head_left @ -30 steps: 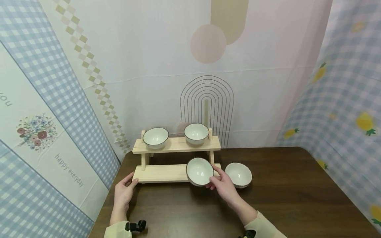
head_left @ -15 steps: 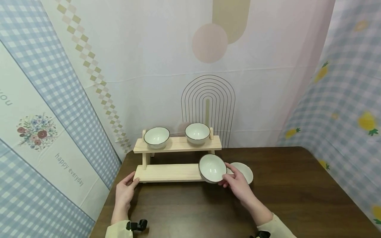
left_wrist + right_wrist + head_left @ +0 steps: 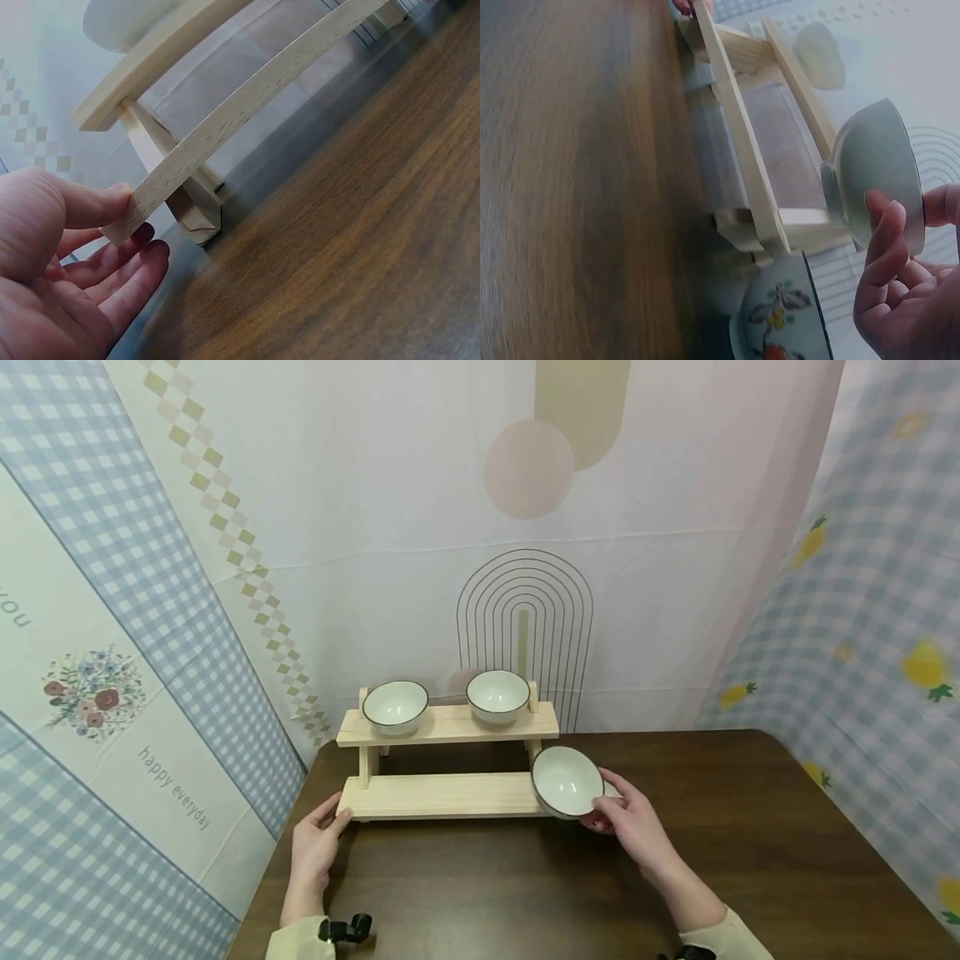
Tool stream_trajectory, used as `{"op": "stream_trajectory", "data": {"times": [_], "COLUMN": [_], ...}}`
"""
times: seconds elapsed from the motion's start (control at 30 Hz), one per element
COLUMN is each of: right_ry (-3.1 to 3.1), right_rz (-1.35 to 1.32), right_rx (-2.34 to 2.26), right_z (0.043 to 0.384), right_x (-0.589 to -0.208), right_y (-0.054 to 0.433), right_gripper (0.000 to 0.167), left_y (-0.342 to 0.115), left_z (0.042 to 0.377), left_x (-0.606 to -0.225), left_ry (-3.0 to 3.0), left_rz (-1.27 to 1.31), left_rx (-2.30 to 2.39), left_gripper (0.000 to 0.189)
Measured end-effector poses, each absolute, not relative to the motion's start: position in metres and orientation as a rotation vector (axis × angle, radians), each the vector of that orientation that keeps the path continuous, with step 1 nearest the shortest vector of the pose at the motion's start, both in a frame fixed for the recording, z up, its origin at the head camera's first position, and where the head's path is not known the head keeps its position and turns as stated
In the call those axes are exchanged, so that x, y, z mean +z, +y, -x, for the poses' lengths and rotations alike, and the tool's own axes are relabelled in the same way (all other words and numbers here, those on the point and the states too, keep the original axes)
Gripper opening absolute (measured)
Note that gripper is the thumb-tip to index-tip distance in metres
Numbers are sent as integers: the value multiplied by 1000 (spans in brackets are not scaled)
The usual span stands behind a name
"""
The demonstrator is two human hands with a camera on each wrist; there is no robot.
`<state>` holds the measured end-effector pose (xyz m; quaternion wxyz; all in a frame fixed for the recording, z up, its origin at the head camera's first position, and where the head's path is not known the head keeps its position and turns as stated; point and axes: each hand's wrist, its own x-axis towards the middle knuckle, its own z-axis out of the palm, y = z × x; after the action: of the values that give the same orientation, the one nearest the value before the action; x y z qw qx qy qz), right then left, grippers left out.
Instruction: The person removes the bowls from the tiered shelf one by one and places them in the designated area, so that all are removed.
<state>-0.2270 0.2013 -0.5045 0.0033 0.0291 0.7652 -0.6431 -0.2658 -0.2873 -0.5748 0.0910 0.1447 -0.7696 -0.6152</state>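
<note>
My right hand (image 3: 637,827) pinches the rim side of a white bowl (image 3: 567,782) with a dark rim, thumb on one face and fingers under the other. The bowl is tilted, its inside facing me, and overlaps the right end of the two-tier wooden rack (image 3: 442,796). My left hand (image 3: 313,852) grips the left end of the rack's lower board, thumb above and fingers below in the left wrist view. Behind the right hand, mostly hidden from the head view, a flower-painted bowl (image 3: 784,315) sits on the table.
Two more dark-rimmed white bowls stand on the rack's upper board, a left bowl (image 3: 395,706) and a right bowl (image 3: 498,695). The dark wooden table (image 3: 480,893) reaches back to a patterned cloth backdrop (image 3: 405,527); checked cloths hang at both sides.
My right hand has carried the bowl rightward from over the lower board to its right end, covering most of the bowl on the table. My left hand keeps its grip on the rack.
</note>
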Motion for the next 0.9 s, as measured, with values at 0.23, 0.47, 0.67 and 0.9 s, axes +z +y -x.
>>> {"op": "stream_trajectory", "data": {"times": [0.23, 0.47, 0.67, 0.9], "right_ry": [2419, 2461, 2517, 2554], "right_rz": [-102, -118, -128, -144], "right_rx": [-1987, -1966, -1915, -1877], "right_z": [220, 215, 211, 207], "right_x": [-501, -499, -494, -492], "right_y": [221, 242, 259, 276], "right_gripper": [64, 63, 61, 61], "left_y": [-290, -290, -291, -292], "left_z": [265, 265, 264, 264], "left_x": [-575, -575, -573, -572], "left_ry": [-2292, -2280, -2284, -2275], "left_rz": [-418, -424, -418, -406], "left_rx": [-1849, -1851, -1873, -1885], "left_gripper": [53, 51, 53, 53]}}
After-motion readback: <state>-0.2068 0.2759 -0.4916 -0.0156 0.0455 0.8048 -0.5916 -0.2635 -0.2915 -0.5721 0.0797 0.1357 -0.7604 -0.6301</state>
